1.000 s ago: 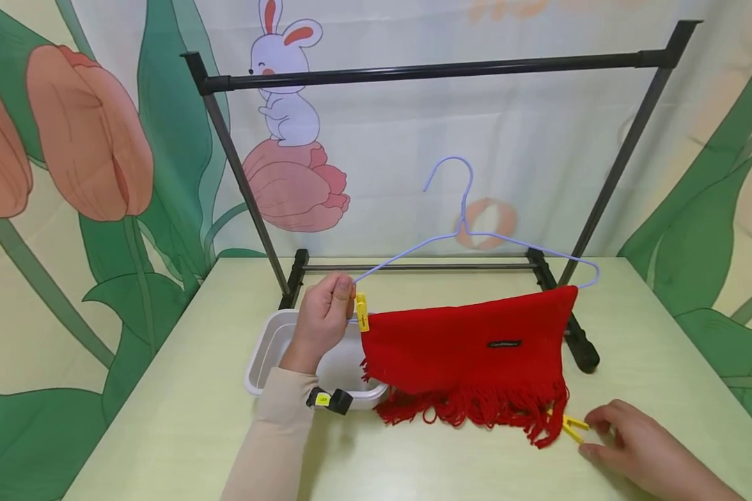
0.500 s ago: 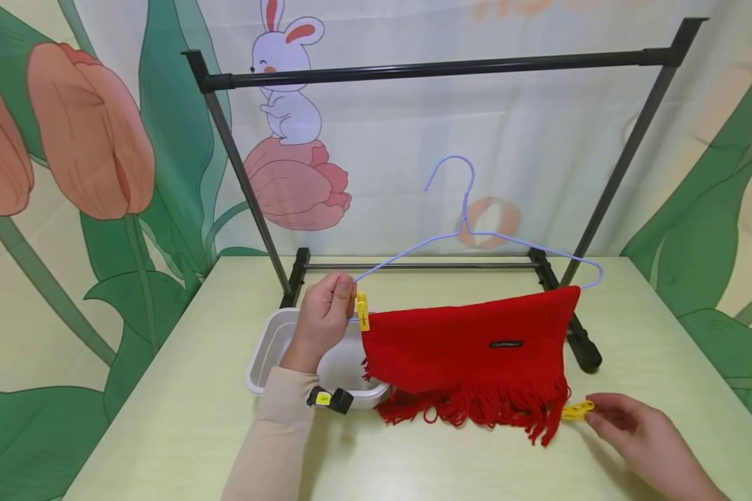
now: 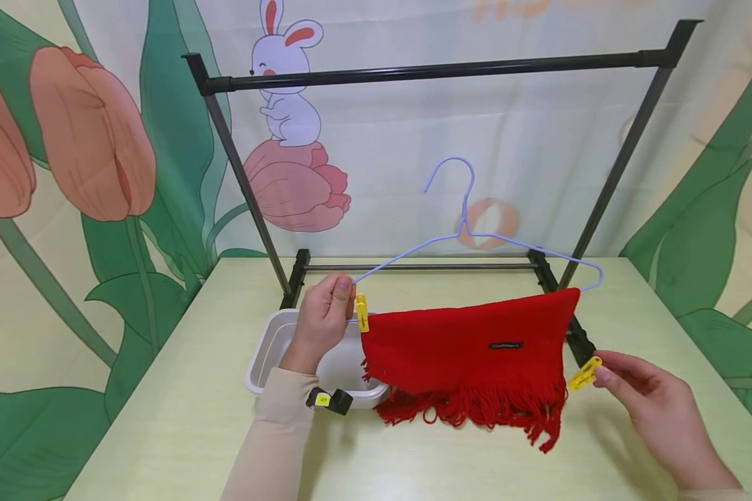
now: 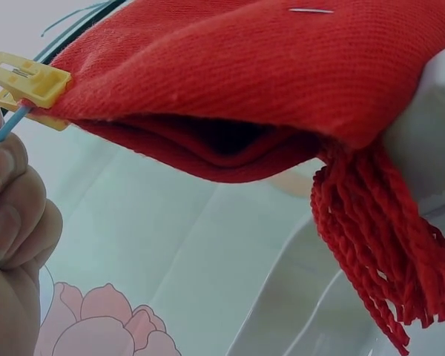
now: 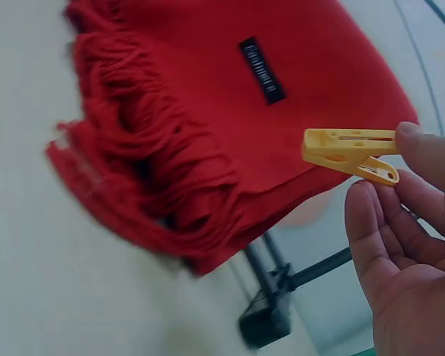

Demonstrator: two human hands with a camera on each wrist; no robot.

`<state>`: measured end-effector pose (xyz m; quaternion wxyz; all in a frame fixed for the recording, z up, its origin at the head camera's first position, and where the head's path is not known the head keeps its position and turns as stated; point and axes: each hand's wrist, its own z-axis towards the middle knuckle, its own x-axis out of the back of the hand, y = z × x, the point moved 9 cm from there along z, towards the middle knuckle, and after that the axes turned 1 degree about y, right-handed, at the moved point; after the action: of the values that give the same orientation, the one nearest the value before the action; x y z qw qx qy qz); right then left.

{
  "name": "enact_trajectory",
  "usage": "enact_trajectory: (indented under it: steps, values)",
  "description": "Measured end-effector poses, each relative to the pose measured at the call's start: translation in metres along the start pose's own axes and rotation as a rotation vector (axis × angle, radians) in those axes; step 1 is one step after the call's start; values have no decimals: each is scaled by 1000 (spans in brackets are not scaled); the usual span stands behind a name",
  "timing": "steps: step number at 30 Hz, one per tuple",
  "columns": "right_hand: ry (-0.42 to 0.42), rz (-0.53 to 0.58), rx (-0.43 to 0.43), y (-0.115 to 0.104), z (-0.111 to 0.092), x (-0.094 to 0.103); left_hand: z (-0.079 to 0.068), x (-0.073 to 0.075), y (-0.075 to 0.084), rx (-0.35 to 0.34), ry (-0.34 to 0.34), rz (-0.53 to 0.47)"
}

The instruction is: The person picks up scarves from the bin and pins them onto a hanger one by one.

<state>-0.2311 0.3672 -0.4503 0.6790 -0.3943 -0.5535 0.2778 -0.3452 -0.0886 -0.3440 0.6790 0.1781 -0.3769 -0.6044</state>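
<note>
My left hand [image 3: 326,316] grips the left end of a light purple wire hanger [image 3: 464,223], its hook pointing up. A red fringed scarf [image 3: 470,348] with a small black label hangs folded over the hanger's lower bar. At its upper left corner, right beside my left fingers, a yellow clothespin [image 4: 30,81] clamps the scarf to the wire. My right hand [image 3: 654,403] pinches a second yellow clothespin [image 5: 348,152] between thumb and fingers, just right of the scarf's lower right edge. The scarf's right corner has no clip on it.
Behind the scarf stands a black metal rack [image 3: 439,72] with a high crossbar and feet on the table [image 3: 163,417]. A white plastic basin [image 3: 269,348] sits under my left forearm, partly hidden by it and the scarf. A printed curtain [image 3: 382,139] hangs at the back.
My right hand has picked up the second clothespin from beside the fringe and raised it up along the scarf's right edge. My left hand, the hanger and the scarf stay nearly still.
</note>
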Motion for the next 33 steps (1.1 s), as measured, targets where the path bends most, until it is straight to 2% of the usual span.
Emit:
enact_trajectory:
  steps: [7, 15, 21, 25, 33]
  values:
    - [67, -1, 181, -41, 15, 20, 0, 0, 3, -25, 0, -1]
    - [134, 55, 296, -71, 34, 42, 0, 0, 3, -31, 10, 5]
    - [189, 91, 351, -95, 53, 59, -1, -1, 0, -12, -11, -8]
    - [203, 39, 378, -112, 62, 69, -1, -1, 1, -19, -11, -4]
    - [172, -181, 433, -136, 73, 72, 0, -2, 4, -25, -15, 2]
